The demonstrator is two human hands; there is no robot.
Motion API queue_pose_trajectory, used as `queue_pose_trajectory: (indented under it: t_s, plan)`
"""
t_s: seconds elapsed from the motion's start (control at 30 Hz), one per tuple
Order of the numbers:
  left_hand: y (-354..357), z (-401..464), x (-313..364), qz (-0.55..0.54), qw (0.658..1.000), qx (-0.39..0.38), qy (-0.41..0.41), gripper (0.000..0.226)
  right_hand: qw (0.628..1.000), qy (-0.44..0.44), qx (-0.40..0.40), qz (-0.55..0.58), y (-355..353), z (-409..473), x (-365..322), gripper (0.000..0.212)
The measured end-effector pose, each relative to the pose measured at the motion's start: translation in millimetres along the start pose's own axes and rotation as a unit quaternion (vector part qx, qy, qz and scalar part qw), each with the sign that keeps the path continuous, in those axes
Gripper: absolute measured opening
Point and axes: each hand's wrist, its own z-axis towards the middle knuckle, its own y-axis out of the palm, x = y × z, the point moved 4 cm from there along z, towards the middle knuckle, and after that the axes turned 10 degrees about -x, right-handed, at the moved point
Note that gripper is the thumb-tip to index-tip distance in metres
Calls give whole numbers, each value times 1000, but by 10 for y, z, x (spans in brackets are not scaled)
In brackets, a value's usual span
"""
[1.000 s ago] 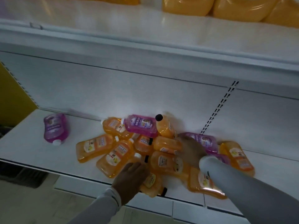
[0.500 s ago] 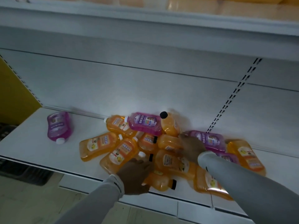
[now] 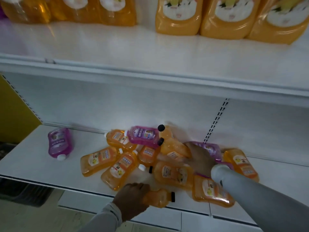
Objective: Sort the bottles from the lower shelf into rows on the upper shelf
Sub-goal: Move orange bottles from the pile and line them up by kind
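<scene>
Nearest the camera, working outward to the back of the shelving:

- Left hand (image 3: pixel 132 197): at the front lip of the lower shelf (image 3: pixel 38 166), fingers curled round the body of a small orange bottle with a black cap (image 3: pixel 158 197). That bottle lies on its side, cap pointing right, partly over the shelf edge.
- Right hand (image 3: pixel 200 158): reaching into the middle of the pile, palm down over an orange bottle (image 3: pixel 175 148). The picture is blurred there, so whether the fingers have closed cannot be told.
- Pile of bottles (image 3: pixel 120 169): mostly orange, some purple, lying flat and overlapping at all angles on the lower shelf, caps both white and black. One purple bottle (image 3: pixel 143 135) rests on top of others at the back.
- Stray purple bottle (image 3: pixel 59 143): alone, well apart to the left, white cap toward the front.
- Upper shelf (image 3: pixel 150 52): bare white deck in front; large orange bottles (image 3: pixel 177 15) stand in a row along the back.
- Risk, as judged: bottles lean on one another, so drawing one from the middle may set neighbours sliding toward the front edge and off it. The held bottle, smooth and gripped by the body only, may slip as it is lifted past the upper shelf's lip.
</scene>
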Motion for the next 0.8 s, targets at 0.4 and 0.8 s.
queue_pose_trajectory:
  t_s: [0.4, 0.8]
  plan:
    - [-726, -1369, 148, -381, 919, 100, -17, 57, 998, -45, -8, 49, -649, -1353, -695, 63]
    - [-1667, -2667, 1123, -429, 860, 274, -24, 48, 979, -190, 25, 64, -1461, -2693, -1213, 45]
